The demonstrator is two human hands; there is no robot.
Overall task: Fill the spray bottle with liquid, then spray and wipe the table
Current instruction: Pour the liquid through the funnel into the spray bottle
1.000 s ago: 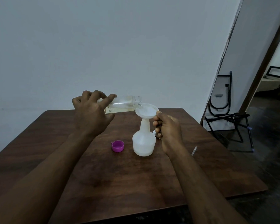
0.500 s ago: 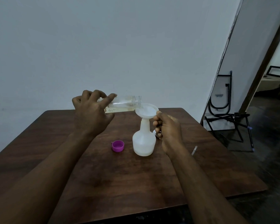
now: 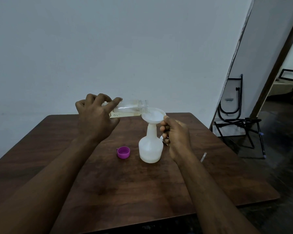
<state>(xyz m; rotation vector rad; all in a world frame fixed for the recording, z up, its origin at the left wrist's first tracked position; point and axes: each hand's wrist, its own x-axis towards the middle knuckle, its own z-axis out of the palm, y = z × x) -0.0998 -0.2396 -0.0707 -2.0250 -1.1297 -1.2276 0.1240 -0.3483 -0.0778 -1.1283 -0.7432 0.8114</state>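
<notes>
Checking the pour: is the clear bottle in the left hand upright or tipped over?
Tipped. The clear bottle lies nearly level in the left hand, its open mouth over the funnel on the spray bottle.

The tilted bottle (image 3: 130, 108) carries a pale label (image 3: 125, 115) along its lower side; on it stand dark handwritten marks, the first like an "O", the next perhaps a "1" or an "i"; the rest is too faint to read; the left hand (image 3: 96, 119) hides the label's far-left end.
</notes>
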